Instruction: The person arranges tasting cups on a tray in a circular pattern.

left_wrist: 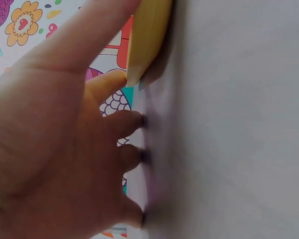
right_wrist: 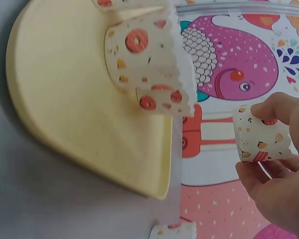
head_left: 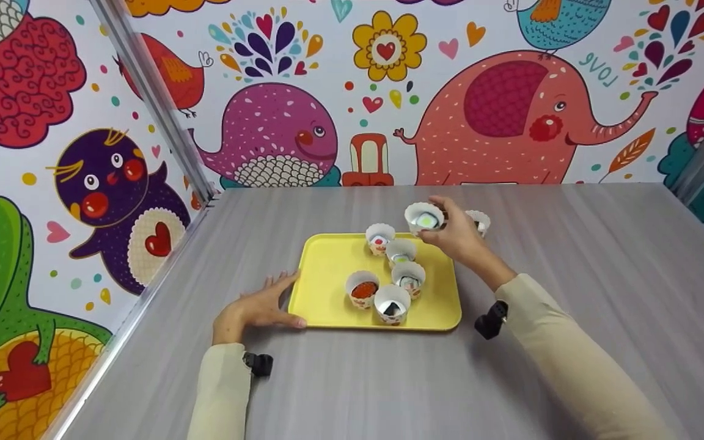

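My right hand point(head_left: 459, 238) pinches a white paper baking cup point(head_left: 423, 217) between thumb and fingers, raised near the back right corner of a yellow tray point(head_left: 321, 275). A small green-and-white piece shows inside it. The right wrist view shows fruit prints on the cup's side. My left hand point(head_left: 260, 307) is spread at the tray's left front corner, thumb along the front edge. In the left wrist view, its index finger touches the tray's rim and its other fingertips rest on the table. Several paper cups stand on the tray, one with an orange-red filling point(head_left: 364, 289), another with a black-and-white piece point(head_left: 392, 309).
Behind my right hand, another paper cup point(head_left: 481, 220) stands on the grey table point(head_left: 352, 385), partly hidden. Walls with printed cartoon animals point(head_left: 492, 122) close off the back and left side, and a metal post point(head_left: 162, 104) marks their corner.
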`<state>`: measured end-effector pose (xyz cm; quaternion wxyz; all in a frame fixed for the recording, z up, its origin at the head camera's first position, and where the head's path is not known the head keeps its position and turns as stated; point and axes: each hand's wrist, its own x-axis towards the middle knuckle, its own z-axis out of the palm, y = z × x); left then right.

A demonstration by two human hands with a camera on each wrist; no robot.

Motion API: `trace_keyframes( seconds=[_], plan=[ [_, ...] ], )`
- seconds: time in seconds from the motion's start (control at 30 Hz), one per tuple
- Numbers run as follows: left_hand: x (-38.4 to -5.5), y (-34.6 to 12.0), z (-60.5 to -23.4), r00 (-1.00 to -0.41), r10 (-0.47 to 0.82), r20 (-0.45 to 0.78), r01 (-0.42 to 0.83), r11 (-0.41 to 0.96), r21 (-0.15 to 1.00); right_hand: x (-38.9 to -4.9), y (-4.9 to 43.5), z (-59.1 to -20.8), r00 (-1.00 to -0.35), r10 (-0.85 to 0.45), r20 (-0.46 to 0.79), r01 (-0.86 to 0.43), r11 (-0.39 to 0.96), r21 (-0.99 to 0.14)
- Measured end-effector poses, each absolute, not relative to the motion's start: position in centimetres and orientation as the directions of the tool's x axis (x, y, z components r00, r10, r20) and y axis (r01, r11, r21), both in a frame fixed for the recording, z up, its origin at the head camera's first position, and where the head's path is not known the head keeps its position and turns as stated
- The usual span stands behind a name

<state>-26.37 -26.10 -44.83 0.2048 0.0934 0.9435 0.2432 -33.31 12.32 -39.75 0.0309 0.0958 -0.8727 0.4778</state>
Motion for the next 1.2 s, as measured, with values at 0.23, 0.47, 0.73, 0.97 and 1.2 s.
trace_keyframes(
  seconds=[0.23, 0.47, 0.73, 0.97, 1.2],
  plan=[
    [-26.4, -26.2, -44.9, -0.897, 0.284, -0.339, 0.084, 0.862, 0.5, -32.8, 10.4, -39.6, -0.973, -0.181, 0.147, -0.221, 0.52, -0.825],
    [-26.2, -26.3, -44.9, -0.897, 0.28, -0.342, 0.077, 0.861, 0.503, -32.5, 7.8, -39.7, -0.957, -0.251, 0.148, -0.25, 0.447, -0.859],
    [-26.2, -26.2, -44.8, -0.902, 0.269, -0.338, 0.068, 0.862, 0.503, -32.2, 5.3, -40.2, -0.958, -0.269, 0.104, -0.213, 0.42, -0.882],
    [-26.2, -26.2, -44.7, -0.901, 0.27, -0.341, 0.069, 0.863, 0.501, -31.9, 3.8, -40.5, -0.958, -0.28, 0.064, -0.187, 0.44, -0.878],
    [-26.3, -26.1, -44.7, -0.902, 0.272, -0.336, 0.075, 0.864, 0.498, -31.5, 2.6, -41.1, -0.958, -0.284, 0.04, -0.183, 0.495, -0.85]
  ],
)
